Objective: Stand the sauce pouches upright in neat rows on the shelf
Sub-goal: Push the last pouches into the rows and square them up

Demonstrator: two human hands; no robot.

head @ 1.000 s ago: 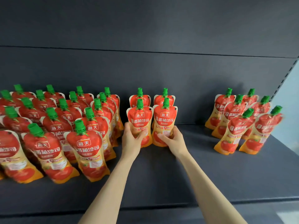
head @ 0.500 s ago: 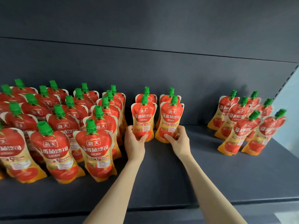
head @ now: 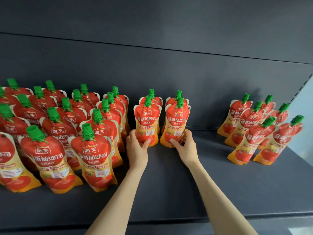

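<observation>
1. Midway along the shelf (head: 169,192), toward its back edge, we see two short files of sauce pouches, two deep each; the front left pouch (head: 147,119) and front right pouch (head: 176,121) stand upright.
2. Both fronts carry a red badge reading 海天, with 番茄沙司 in white below it and a tomato picture near the base; the smaller print is too fine for us to read. Each has a green screw cap (head: 147,100).
3. Our left hand (head: 137,150) grips the lower part of the front left pouch, thumb across its front, fingers (head: 131,135) curled round its left side.
4. Our right hand (head: 186,146) clasps the base of the front right pouch, thumb on the front, fingers (head: 187,133) wrapped round its right edge.
5. Both forearms reach in from the shelf's front edge.
6. Toward the left end stands a large block of pouches (head: 55,133) with the same label; toward the right end a smaller group (head: 257,129) leans slightly.
</observation>
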